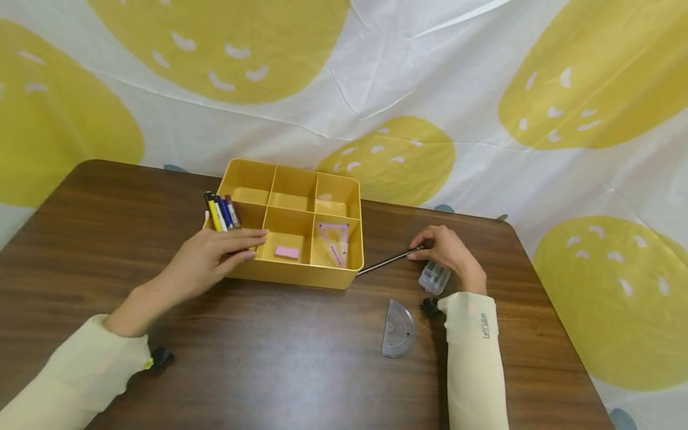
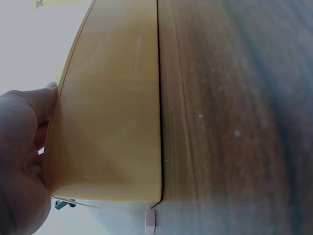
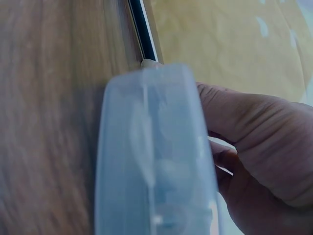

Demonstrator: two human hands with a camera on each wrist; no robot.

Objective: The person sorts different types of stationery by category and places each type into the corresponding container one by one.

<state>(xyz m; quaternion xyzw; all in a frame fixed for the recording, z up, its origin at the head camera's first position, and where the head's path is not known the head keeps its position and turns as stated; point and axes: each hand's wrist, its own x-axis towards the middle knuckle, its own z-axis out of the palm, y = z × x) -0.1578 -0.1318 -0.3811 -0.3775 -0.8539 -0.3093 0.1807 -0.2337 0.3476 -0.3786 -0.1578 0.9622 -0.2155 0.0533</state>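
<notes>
My left hand (image 1: 215, 251) rests over the front left corner of a yellow divided organizer box (image 1: 292, 276), fingers nearly straight. In the left wrist view its thumb (image 2: 44, 100) lies against the rim of the box wall (image 2: 107, 122). On the table to the right, my right hand (image 1: 448, 251) pinches one end of a slim black pencil (image 1: 389, 261), whose other end reaches the box's front right corner. Just below that hand lies a small clear plastic case (image 1: 434, 278), which fills much of the right wrist view and hides the fingertips in part.
Several markers (image 1: 223, 212) stand in the box's left side. A pink eraser (image 1: 287, 252) lies in the front middle compartment, and set squares (image 1: 334, 242) in the front right one. A clear protractor (image 1: 398, 329) lies on the brown table (image 1: 279, 358), with a patterned curtain behind.
</notes>
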